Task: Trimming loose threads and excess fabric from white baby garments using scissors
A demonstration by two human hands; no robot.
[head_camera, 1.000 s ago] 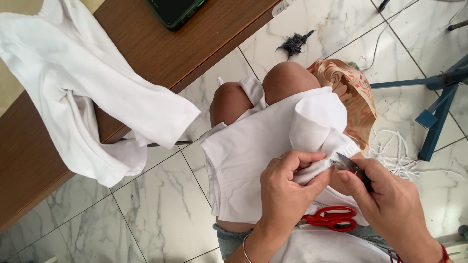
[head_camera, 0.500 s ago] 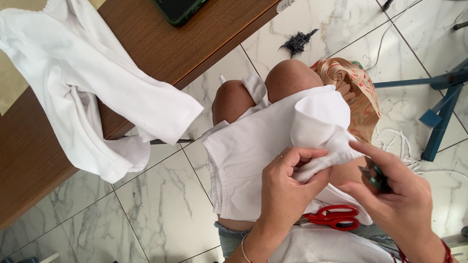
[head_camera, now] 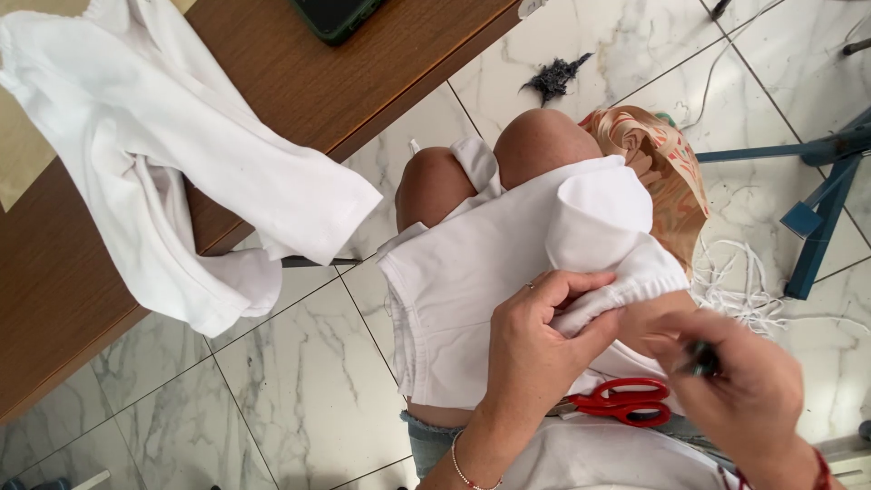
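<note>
The left hand (head_camera: 535, 345) pinches the gathered hem of a white garment (head_camera: 490, 263) that lies across the person's lap, thumb and fingers pressed together on a bunched fold at about 3 o'clock from the knees (head_camera: 490, 163). The right hand (head_camera: 735, 390) is closed around a small dark tool (head_camera: 700, 361), just beside that fold at 4 o'clock; what kind of tool it is cannot be made out. Red-handled scissors (head_camera: 621, 402) rest on the lap between the two wrists. A second white garment (head_camera: 163, 181) hangs over the edge of the wooden bench (head_camera: 299, 82) at 10 o'clock. Working this hem well seemingly calls for keeping the fold taut and the tool tip close to the pinch, clear of the thumb.
</note>
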